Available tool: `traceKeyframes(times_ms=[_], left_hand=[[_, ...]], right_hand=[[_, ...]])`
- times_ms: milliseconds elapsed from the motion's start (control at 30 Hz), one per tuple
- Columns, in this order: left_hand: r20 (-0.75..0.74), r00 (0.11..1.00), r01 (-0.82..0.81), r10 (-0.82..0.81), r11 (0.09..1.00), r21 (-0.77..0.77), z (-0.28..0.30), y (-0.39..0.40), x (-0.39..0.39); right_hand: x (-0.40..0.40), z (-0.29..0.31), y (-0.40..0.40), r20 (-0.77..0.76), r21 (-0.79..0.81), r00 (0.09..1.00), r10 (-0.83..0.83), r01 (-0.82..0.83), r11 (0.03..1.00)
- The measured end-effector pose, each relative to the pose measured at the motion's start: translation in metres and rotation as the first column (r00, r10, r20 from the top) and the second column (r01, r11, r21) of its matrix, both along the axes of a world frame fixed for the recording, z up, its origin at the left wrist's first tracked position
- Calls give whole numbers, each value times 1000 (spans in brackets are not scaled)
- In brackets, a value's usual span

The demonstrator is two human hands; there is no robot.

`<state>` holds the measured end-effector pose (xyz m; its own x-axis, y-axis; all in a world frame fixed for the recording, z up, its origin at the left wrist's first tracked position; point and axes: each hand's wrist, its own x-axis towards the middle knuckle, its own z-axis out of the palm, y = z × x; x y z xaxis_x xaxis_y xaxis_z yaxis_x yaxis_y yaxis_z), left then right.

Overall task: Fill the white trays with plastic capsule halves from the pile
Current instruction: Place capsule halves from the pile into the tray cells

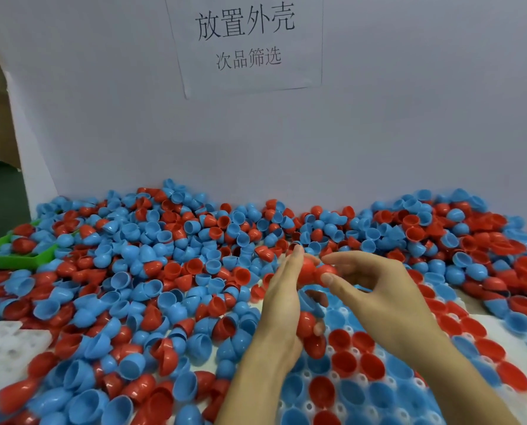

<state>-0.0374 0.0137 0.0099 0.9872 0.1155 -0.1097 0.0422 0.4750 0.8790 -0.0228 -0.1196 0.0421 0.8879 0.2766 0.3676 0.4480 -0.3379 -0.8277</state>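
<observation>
Hands meeting mid-frame above the near edge of the pile (pixel 164 271) of red and blue capsule halves. Left hand (pixel 282 305) upright, palm facing right, fingers curled around a small stack of halves: red ones (pixel 309 335) low in the palm, a blue one (pixel 306 302) above them, another red one (pixel 306 268) up at the fingertips. Right hand (pixel 375 289) reaching in from the right, thumb and forefinger pinching a single red half (pixel 326 271), touching or just beside the topmost red half in the left hand; remaining fingers loosely bent below the pinch. Directly beneath and to the right of the grip, a white tray (pixel 357 352) with round pockets, most already seated with red and blue halves, open side up, a few white pockets showing between them. Left of the grip, loose halves heaped thickly, spreading away toward a white board (pixel 409 133) standing behind. Far left of the grip, another white tray (pixel 1 342), partly buried under halves, pockets bare where visible. Beyond that, at the far left edge, a green tray (pixel 38 259) holding a few halves. High above the grip, a printed sheet (pixel 246 41) with Chinese characters fixed to the board.
</observation>
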Motion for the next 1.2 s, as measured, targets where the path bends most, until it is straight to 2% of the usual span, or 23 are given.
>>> traceKeyframes(times_ms=[133,233,433,600,767,933,1200], left_hand=[[-22,999,-36,36,999,7,0,-3,0],[-10,998,-61,61,998,16,0,-3,1],[-11,1000,-28,29,998,62,-2,-3,1],[-14,1000,-18,19,997,73,-1,-4,-1],[102,993,-62,53,994,87,1,-3,0],[171,984,-66,50,994,88,2,-3,-1],[232,973,-41,1,985,169,3,-5,-4]], right_hand=[[3,1,-5,18,88,997,-79,77,993],[4,0,-9,47,60,993,-104,101,993],[4,0,-13,60,-26,998,-21,23,999],[3,1,-16,7,-19,998,59,-59,998],[7,1,-19,94,-48,995,14,-10,999],[10,1,-19,154,29,983,-98,95,995],[7,5,-17,5,-25,999,-41,41,999]])
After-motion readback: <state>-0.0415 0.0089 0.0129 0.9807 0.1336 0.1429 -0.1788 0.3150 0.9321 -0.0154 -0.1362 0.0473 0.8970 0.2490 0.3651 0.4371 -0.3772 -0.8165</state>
